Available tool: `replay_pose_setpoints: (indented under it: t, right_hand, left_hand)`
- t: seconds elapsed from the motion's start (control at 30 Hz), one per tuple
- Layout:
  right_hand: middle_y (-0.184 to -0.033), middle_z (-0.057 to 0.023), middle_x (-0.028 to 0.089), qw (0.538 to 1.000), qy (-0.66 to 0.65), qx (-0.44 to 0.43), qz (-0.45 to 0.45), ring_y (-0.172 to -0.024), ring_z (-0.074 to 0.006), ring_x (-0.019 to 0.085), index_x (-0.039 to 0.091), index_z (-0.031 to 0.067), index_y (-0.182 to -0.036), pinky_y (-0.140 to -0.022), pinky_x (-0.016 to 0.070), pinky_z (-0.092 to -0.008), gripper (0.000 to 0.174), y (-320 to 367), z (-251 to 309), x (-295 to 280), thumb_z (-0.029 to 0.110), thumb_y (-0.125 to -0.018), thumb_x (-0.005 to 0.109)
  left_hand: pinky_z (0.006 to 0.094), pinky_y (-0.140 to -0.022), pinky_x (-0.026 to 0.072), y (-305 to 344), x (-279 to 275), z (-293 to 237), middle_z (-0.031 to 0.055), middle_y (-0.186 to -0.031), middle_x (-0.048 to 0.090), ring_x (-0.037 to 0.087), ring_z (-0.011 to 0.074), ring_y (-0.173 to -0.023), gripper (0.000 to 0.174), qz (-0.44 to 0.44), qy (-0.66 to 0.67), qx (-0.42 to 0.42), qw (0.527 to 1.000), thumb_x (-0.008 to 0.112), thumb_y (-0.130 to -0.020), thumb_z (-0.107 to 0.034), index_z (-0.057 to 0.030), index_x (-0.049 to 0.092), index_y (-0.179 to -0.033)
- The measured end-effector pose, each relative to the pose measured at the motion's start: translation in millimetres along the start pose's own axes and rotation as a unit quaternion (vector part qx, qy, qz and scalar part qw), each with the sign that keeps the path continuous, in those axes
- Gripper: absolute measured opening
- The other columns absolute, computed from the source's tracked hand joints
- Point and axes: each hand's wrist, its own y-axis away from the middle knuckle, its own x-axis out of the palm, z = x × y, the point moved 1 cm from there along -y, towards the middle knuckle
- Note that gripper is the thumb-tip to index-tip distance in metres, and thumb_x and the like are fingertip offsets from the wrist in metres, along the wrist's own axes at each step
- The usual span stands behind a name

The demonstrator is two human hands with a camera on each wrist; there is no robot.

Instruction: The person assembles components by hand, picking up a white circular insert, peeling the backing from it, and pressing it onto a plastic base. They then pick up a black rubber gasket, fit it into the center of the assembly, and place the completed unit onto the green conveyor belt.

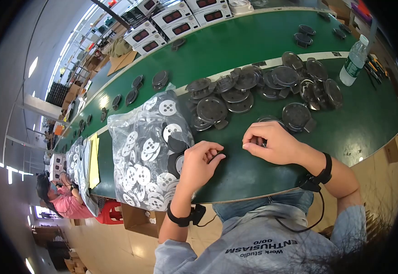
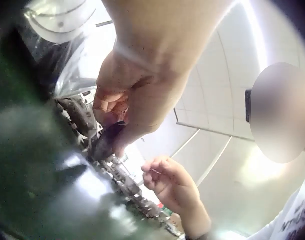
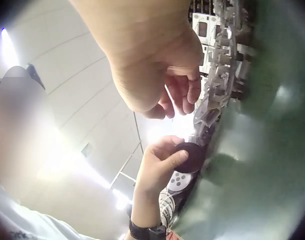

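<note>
In the right wrist view my left hand (image 3: 155, 167) pinches a thin black round disc (image 3: 189, 158) between thumb and fingers. The left wrist view shows this dark disc edge-on at the fingertips. From the head view the left hand (image 1: 201, 164) is over the table's near side, beside a clear plastic bag (image 1: 117, 130) of white discs with holes (image 1: 151, 148). Across a small gap, my right hand (image 1: 274, 144) hovers with its fingers loosely curled, nothing visible in them. Dark round parts with small tabs (image 1: 295, 116) lie just beyond it.
More dark round parts (image 1: 242, 82) are heaped along the green table's (image 1: 235, 178) middle. A water bottle (image 1: 354, 61) stands at the right, near pens (image 1: 376, 68). White boxes (image 1: 176, 20) are stacked at the back. Another person (image 1: 66, 201) sits at the left; a cardboard box (image 1: 139, 221) is below the table edge.
</note>
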Motion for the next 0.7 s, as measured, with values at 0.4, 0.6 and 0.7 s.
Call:
replay_pose_setpoints:
  t: [0.4, 0.6, 0.7]
  right_hand:
    - [-0.105, -0.0043, 0.063, 0.932, -0.337, -0.015, -0.129, -0.094, -0.0087, 0.062, 0.053, 0.0029, -0.111, -0.08, 0.0517, -0.0257, 0.016, -9, -13, -10, 0.003, -0.097, 0.06]
    - [-0.101, -0.0052, 0.061, 0.948, -0.035, -0.089, -0.304, -0.093, -0.0181, 0.062, 0.061, 0.0066, -0.106, -0.081, 0.0503, -0.0311, 0.025, -8, -4, -19, 0.004, -0.085, 0.073]
    - [-0.098, -0.005, 0.06, 0.907, 0.209, -0.129, -0.342, -0.091, -0.024, 0.061, 0.068, 0.0095, -0.098, -0.077, 0.0487, -0.0344, 0.028, -2, -4, -22, 0.006, -0.073, 0.079]
  left_hand:
    - [0.0349, -0.09, 0.0511, -43, 23, -42, 0.0166, -0.131, 0.052, 0.058, 0.0238, -0.114, 0.054, -0.112, 0.267, 0.191, 0.938, 0.073, -0.075, -0.004, 0.0041, 0.054, -0.125]
    - [0.0332, -0.081, 0.06, -66, 49, -14, 0.0136, -0.097, 0.071, 0.07, 0.0177, -0.086, 0.014, 0.054, 0.525, 0.003, 0.85, 0.063, -0.095, -0.001, 0.0084, 0.066, -0.105]
    - [0.0352, -0.082, 0.0605, -66, 59, -9, 0.0158, -0.101, 0.072, 0.071, 0.0199, -0.091, 0.015, 0.033, 0.569, -0.017, 0.821, 0.065, -0.095, -0.001, 0.0078, 0.067, -0.106]
